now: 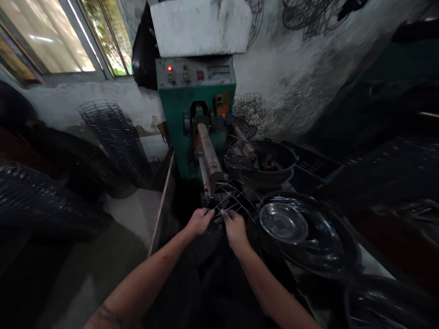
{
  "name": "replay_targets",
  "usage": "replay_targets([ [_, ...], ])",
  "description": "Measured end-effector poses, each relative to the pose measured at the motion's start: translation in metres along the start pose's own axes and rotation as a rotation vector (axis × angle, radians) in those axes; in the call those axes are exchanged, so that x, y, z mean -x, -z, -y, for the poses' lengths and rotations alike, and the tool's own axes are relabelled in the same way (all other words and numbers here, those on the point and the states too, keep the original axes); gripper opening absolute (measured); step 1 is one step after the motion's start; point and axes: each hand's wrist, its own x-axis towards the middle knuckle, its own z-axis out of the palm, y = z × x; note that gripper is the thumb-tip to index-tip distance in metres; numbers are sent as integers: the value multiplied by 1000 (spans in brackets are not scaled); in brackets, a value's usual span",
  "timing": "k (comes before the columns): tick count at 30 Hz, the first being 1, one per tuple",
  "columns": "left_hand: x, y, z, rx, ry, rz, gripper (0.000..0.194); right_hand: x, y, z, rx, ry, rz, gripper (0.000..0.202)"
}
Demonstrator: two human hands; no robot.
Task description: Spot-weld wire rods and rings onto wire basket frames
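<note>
The wire basket (pixel 236 197) sits right in front of me, its near rim pinched in both my hands and its far side pushed up against the tip of the metal arm (pixel 207 157) that sticks out of the green machine (pixel 195 114). It is an open frame of thin crossing wires, tilted a little, with the rounded part leaning off to the right. My left hand (pixel 199 221) has its grip closed narrow on the rim at the left, fingers curled around a wire just below the arm's tip. My right hand (pixel 235 226) has its grip closed the same way on the rim just beside it, thumb on top, so my two hands nearly touch.

Just to the right of the basket lies a shiny steel bowl (pixel 284 222), resting inside a stack of dark round trays (pixel 329 242) that runs along my right side. Behind the basket, against the machine's right flank, stands a wide dark pan (pixel 270 167) with metal scraps and a few wire pieces in it.

The machine has a grey panel (pixel 195 71) with a red lamp lit at its left end, and a pale box (pixel 200 25) on top. To the left, against the wall under the window (pixel 61 36), leans a tall pile of wire frames (pixel 109 132). More wire baskets hang on the wall (pixel 308 68) above and to the right of the machine. A thin wooden strip (pixel 161 205) runs down the left side of the dark floor below my arms.
</note>
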Motion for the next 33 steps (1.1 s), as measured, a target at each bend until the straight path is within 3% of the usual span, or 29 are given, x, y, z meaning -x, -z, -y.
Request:
replay_targets([
  [8, 0, 4, -10, -204, -119, -59, 37, 0, -6, 1, 5, 8, -59, 44],
  [33, -27, 19, -12, -200, -215, -62, 37, -32, -29, -8, -126, 95, -56, 42],
])
